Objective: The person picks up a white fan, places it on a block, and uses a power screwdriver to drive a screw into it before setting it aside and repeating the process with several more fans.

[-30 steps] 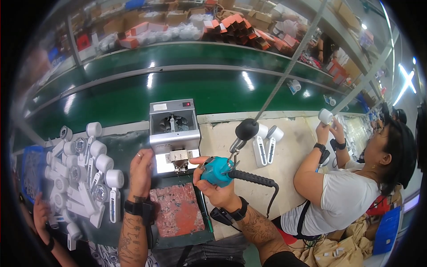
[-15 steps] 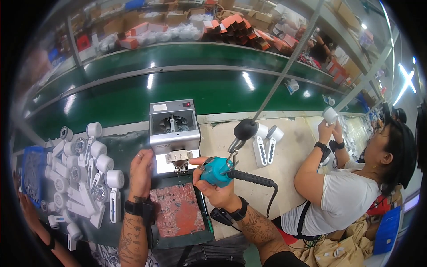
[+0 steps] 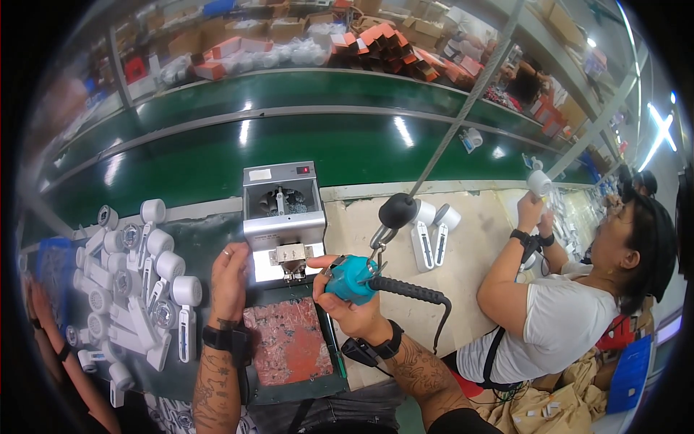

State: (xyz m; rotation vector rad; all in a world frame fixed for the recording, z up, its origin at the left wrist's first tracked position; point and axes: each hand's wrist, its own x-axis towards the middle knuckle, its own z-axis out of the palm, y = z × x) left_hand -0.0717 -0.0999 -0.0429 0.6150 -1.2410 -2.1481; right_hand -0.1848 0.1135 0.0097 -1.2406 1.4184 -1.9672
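My right hand (image 3: 352,309) is wrapped round a teal electric screwdriver (image 3: 351,279), which hangs from a hook on a cable. Its tip end points left, toward the front outlet (image 3: 292,254) of a silver screw feeder (image 3: 283,226). Small screws lie in the feeder's top bin. Close by the feeder's left side, my left hand (image 3: 230,278) has its fingers curled together; whatever they may hold is hidden. Below the feeder, between my forearms, lies a worn red pad (image 3: 288,340) on the dark mat.
White round-headed handheld units (image 3: 170,266) are piled at left, by a blue bin (image 3: 53,282). Two more (image 3: 431,242) lie on the beige board. A co-worker (image 3: 571,318) at right holds a white unit (image 3: 538,183). Another person's hand (image 3: 42,304) shows at far left. A green conveyor (image 3: 347,148) runs behind.
My hands, the screwdriver and the feeder stay in place. The right co-worker's hands have moved apart, with the white unit turned upright. The other person's arm at far left has shifted inward.
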